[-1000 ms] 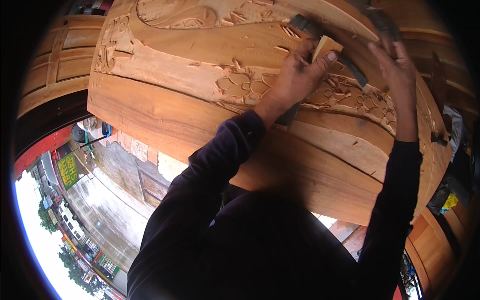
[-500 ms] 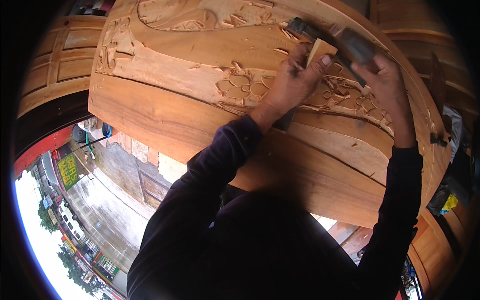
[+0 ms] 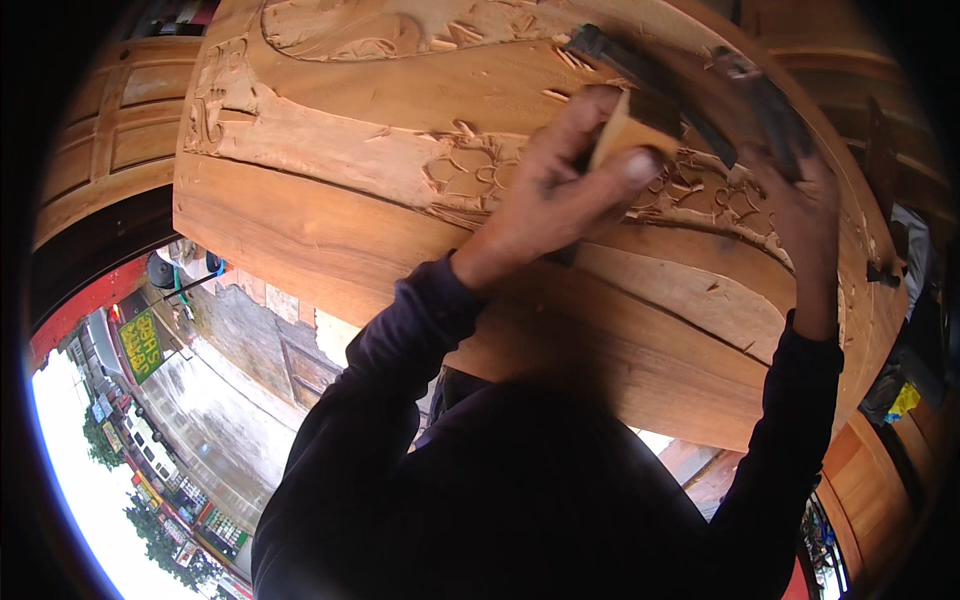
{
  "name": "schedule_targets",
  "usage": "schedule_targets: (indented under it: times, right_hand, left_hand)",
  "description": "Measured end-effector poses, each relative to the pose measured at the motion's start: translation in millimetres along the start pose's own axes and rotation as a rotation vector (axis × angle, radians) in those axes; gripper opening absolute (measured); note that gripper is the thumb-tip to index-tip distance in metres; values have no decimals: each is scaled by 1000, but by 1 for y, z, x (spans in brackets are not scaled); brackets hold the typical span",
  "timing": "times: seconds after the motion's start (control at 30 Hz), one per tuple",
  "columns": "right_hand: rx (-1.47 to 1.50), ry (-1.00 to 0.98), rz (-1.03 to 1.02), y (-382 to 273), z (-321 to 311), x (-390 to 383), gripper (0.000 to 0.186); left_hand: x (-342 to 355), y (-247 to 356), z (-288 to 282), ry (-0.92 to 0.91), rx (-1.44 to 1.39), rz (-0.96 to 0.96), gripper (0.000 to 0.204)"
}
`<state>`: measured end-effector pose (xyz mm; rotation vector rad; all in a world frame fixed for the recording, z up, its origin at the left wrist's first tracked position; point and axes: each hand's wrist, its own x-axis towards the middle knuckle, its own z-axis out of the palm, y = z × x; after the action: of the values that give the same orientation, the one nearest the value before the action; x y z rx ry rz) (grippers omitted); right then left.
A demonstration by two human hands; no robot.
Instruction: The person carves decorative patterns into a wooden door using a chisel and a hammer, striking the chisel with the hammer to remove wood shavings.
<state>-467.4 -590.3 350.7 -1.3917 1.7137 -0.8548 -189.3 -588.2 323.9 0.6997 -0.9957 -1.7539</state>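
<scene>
A large wooden panel (image 3: 330, 230) with a carved floral relief (image 3: 470, 170) fills the upper view. My left hand (image 3: 560, 200) is closed around a chisel with a pale wooden handle (image 3: 622, 132), pressed against the carving; its blade is hidden behind the hand. My right hand (image 3: 805, 205) is raised at the right and grips a dark, blurred mallet (image 3: 680, 90) whose head lies just above the chisel handle. Both arms wear dark sleeves.
A panelled wooden door (image 3: 110, 140) stands at the left. Below left, a street with parked vehicles and a green sign (image 3: 143, 343) shows far down. More wooden pieces (image 3: 870, 490) are at the lower right, and dark tools (image 3: 880, 270) rest by the panel's right edge.
My right hand has come down a little with the mallet, whose head has swung toward the chisel handle. My left hand stays on the chisel at the same spot.
</scene>
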Motion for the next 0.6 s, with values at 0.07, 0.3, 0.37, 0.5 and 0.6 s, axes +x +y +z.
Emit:
schedule_targets:
  times: [0.07,0.3,0.37,0.5,0.6]
  right_hand:
    - [109,154,-150,15,-16,0,45]
    - [109,298,-19,-4,-20,-12,50]
    - [205,316,-121,-17,0,-9,47]
    - [185,300,-229,-16,7,-7,45]
    - [111,323,-227,-20,-1,0,44]
  left_hand:
    - [-14,34,-4,95,92,-121,69]
    - [40,25,-46,-126,-138,90,45]
    - [50,-13,-36,-26,-93,93,37]
    - [53,-55,-7,247,83,88,33]
    - [50,-54,1,226,83,78,35]
